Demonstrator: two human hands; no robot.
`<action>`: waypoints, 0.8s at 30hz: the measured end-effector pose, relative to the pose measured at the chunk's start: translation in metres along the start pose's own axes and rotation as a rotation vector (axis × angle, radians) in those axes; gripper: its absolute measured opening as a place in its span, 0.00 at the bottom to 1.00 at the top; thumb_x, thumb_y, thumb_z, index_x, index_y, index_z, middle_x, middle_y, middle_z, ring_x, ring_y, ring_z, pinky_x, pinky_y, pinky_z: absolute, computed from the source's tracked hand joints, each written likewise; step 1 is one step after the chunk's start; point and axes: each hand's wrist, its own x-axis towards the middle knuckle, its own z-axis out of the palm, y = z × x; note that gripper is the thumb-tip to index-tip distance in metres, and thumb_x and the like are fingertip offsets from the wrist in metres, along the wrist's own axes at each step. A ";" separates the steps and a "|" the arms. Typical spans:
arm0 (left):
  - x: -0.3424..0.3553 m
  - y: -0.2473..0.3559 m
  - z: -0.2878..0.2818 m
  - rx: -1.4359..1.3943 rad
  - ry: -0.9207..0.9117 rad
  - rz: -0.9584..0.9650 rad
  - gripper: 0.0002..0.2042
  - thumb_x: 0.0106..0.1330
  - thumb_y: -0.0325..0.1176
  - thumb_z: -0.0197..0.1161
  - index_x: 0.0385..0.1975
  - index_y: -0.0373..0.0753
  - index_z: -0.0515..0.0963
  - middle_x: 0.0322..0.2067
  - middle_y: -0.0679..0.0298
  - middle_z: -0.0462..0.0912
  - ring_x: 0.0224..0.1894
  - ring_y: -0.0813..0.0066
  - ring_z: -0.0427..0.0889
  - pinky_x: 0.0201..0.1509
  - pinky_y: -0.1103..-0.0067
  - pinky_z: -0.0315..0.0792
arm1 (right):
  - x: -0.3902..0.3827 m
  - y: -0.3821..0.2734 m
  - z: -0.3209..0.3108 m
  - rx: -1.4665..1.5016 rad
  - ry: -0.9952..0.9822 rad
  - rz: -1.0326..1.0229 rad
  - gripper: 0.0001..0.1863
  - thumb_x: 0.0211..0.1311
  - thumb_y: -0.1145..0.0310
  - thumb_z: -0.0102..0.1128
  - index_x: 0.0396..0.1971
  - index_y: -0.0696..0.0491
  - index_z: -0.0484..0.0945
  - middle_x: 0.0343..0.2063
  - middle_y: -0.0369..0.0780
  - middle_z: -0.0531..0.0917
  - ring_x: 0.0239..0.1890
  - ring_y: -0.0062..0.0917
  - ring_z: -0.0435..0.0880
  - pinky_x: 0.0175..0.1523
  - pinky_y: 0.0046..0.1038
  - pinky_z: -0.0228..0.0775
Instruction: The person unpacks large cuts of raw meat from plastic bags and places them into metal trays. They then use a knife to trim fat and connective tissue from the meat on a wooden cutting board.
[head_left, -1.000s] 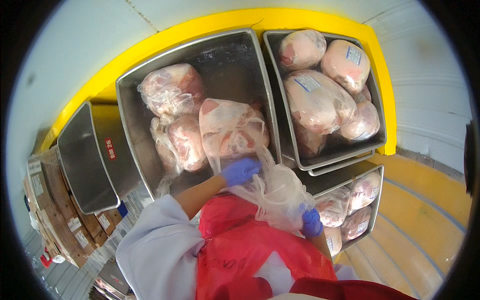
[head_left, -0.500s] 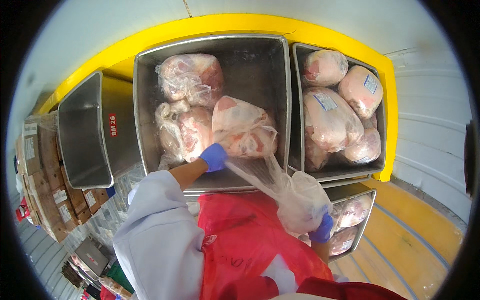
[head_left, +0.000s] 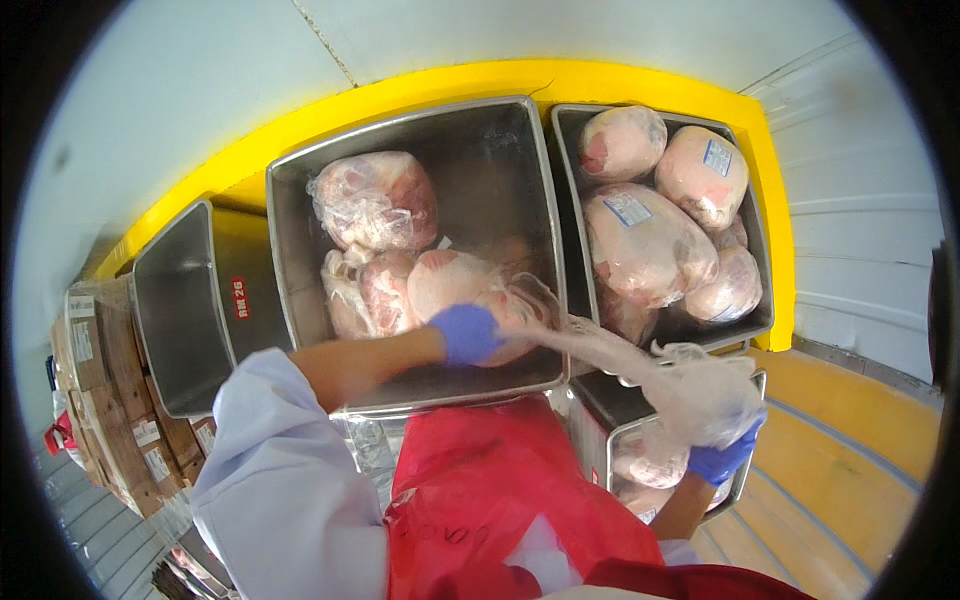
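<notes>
My left hand (head_left: 467, 335), in a blue glove, is closed against the near side of a large pale-pink piece of meat (head_left: 448, 283) in the middle metal bin (head_left: 480, 140). My right hand (head_left: 728, 450), also blue-gloved, is closed on a bunched clear plastic bag (head_left: 700, 395) out to the right. The bag stretches in a twisted strand back to the meat beside my left hand. Two more pieces lie to the left in the same bin: a wrapped one (head_left: 375, 200) at the back and another (head_left: 385, 290) touching the held piece. My left fingertips are partly hidden.
A right-hand bin (head_left: 765, 250) is heaped with several wrapped pieces (head_left: 650, 245). Below it, another bin (head_left: 612, 450) holds wrapped meat under my right arm. An upright metal bin (head_left: 225, 300) and stacked boxes (head_left: 125, 400) stand left. A yellow barrier (head_left: 400, 98) runs behind.
My right hand has swung outward to the right, drawing the plastic bag into a longer strand. My left hand has shifted right onto the meat. The view has tilted slightly.
</notes>
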 end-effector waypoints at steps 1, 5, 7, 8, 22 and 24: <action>0.020 -0.013 -0.017 0.009 -0.006 -0.070 0.16 0.62 0.45 0.52 0.30 0.40 0.82 0.31 0.50 0.82 0.35 0.50 0.81 0.38 0.64 0.74 | 0.009 0.000 0.006 -0.271 -0.040 -0.177 0.25 0.58 0.61 0.58 0.52 0.60 0.70 0.48 0.43 0.78 0.49 0.30 0.77 0.53 0.32 0.70; 0.085 -0.080 -0.073 -0.167 0.212 -0.199 0.16 0.57 0.46 0.60 0.34 0.38 0.81 0.36 0.49 0.81 0.43 0.49 0.79 0.44 0.66 0.74 | 0.034 0.034 0.059 -0.461 -0.295 -0.260 0.30 0.57 0.61 0.59 0.58 0.57 0.64 0.54 0.44 0.74 0.53 0.32 0.75 0.58 0.34 0.67; 0.090 -0.138 -0.044 0.080 0.316 -0.203 0.16 0.56 0.46 0.60 0.32 0.39 0.81 0.35 0.49 0.81 0.41 0.49 0.79 0.43 0.66 0.74 | 0.024 0.040 0.117 0.318 -0.316 0.353 0.28 0.63 0.60 0.55 0.60 0.55 0.62 0.54 0.43 0.73 0.53 0.33 0.75 0.58 0.34 0.67; 0.094 -0.166 -0.022 0.194 0.363 -0.195 0.16 0.56 0.46 0.60 0.31 0.39 0.81 0.35 0.49 0.81 0.40 0.48 0.79 0.43 0.66 0.74 | 0.025 0.061 0.122 0.241 -0.326 0.345 0.27 0.66 0.59 0.52 0.60 0.55 0.62 0.54 0.43 0.73 0.53 0.33 0.75 0.57 0.34 0.69; 0.011 -0.085 0.121 0.200 -0.012 -0.174 0.22 0.49 0.42 0.68 0.45 0.41 0.74 0.44 0.54 0.77 0.45 0.54 0.77 0.49 0.63 0.70 | -0.112 0.221 -0.120 0.119 -0.101 0.851 0.21 0.66 0.65 0.48 0.56 0.57 0.68 0.49 0.40 0.77 0.50 0.29 0.77 0.56 0.33 0.70; 0.028 -0.059 0.107 0.211 0.079 -0.082 0.35 0.45 0.38 0.71 0.57 0.43 0.65 0.49 0.49 0.72 0.49 0.51 0.75 0.52 0.62 0.68 | -0.109 0.239 -0.147 0.070 -0.134 0.877 0.21 0.65 0.65 0.49 0.56 0.57 0.68 0.48 0.41 0.78 0.49 0.29 0.77 0.55 0.32 0.70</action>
